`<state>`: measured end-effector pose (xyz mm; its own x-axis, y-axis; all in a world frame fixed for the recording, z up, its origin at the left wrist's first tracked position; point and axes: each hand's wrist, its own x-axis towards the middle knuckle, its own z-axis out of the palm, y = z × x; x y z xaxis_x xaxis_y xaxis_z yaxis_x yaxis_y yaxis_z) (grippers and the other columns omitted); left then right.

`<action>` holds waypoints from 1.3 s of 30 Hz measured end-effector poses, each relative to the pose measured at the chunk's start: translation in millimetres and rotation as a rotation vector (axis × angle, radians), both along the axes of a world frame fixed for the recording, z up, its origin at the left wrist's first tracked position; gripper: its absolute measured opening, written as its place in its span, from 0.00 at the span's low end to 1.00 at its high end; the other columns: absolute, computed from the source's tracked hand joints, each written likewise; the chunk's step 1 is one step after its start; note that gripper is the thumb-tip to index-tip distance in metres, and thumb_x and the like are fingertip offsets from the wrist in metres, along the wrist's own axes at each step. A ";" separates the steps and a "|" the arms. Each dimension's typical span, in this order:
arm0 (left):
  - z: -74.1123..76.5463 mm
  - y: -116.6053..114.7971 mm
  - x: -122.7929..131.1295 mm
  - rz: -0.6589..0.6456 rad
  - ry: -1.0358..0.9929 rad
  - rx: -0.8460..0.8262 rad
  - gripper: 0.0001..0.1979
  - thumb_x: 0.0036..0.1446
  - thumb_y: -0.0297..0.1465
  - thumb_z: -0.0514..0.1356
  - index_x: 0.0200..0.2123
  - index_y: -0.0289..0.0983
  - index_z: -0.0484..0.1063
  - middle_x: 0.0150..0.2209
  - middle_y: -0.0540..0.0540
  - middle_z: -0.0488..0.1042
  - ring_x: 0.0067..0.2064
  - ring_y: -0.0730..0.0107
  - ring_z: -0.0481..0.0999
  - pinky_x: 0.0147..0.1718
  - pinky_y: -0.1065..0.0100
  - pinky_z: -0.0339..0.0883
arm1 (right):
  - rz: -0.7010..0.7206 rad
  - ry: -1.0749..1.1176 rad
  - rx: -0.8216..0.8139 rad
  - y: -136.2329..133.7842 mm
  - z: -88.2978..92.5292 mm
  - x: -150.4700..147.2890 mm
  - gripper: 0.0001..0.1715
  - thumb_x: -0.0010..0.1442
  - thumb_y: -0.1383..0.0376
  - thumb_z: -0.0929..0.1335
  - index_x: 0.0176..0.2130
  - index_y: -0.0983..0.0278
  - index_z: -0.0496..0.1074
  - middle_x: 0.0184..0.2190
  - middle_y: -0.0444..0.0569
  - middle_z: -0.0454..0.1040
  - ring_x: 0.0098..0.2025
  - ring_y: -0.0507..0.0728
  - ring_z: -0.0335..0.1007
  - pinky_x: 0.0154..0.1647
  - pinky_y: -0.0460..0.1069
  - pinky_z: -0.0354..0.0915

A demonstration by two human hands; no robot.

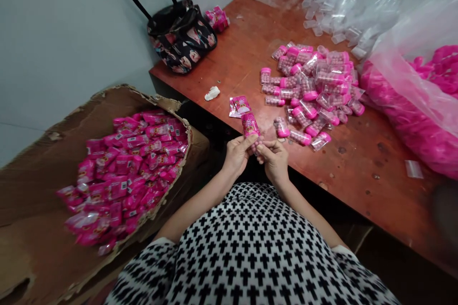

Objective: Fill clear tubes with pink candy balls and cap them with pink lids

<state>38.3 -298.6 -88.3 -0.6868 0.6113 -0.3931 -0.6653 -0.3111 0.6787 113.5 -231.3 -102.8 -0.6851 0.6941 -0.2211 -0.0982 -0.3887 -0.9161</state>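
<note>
At the table's near edge, my left hand (236, 153) and my right hand (275, 158) are closed together on a small clear tube (256, 144) of pink beads. A pink printed wrapper (249, 125) covers the tube's far part, while the beads show at the near end between my thumbs and fingers. Just beyond it lie flat pink wrappers (241, 104) on the table. To the right of my hands is a heap of clear tubes (307, 86) with pink caps, filled with pink beads.
A torn cardboard box (36, 190) at left holds many pink-wrapped packets (123, 186). On the wooden table (358, 171) are a floral handbag (182, 38), white tissue (212, 93), clear tubes (343, 14) and a plastic bag (404, 100) of pink caps. One tube (414, 169) lies apart.
</note>
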 end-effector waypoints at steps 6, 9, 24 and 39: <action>-2.1 -1.7 1.0 0.052 -0.031 0.098 0.16 0.44 0.38 0.67 0.30 0.30 0.74 0.31 0.41 0.78 0.31 0.69 0.76 0.31 0.69 0.69 | -0.032 -0.007 0.124 1.7 1.1 1.1 0.15 0.45 0.63 0.74 0.29 0.65 0.66 0.21 0.38 0.72 0.17 0.46 0.65 0.16 0.41 0.61; -3.2 1.3 5.6 0.081 -0.023 0.099 0.16 0.43 0.37 0.68 0.29 0.30 0.73 0.29 0.42 0.77 0.31 0.69 0.76 0.31 0.70 0.69 | -0.051 -0.034 0.162 -0.6 3.9 1.9 0.14 0.46 0.63 0.74 0.30 0.64 0.66 0.20 0.38 0.72 0.17 0.46 0.64 0.16 0.42 0.61; -4.3 -9.1 12.8 0.182 0.046 0.062 0.15 0.44 0.35 0.68 0.35 0.32 0.76 0.34 0.42 0.78 0.36 0.65 0.78 0.42 0.61 0.70 | -0.048 0.018 -0.161 6.0 5.2 -1.1 0.15 0.41 0.64 0.75 0.27 0.65 0.66 0.20 0.39 0.71 0.15 0.44 0.62 0.12 0.40 0.56; -5.0 -19.7 -0.7 0.194 0.922 -0.531 0.06 0.50 0.32 0.61 0.26 0.38 0.78 0.24 0.50 0.76 0.25 0.73 0.72 0.29 0.72 0.62 | -0.063 -0.020 0.092 0.5 0.0 4.6 0.16 0.46 0.61 0.74 0.31 0.65 0.66 0.21 0.40 0.73 0.17 0.46 0.65 0.15 0.41 0.60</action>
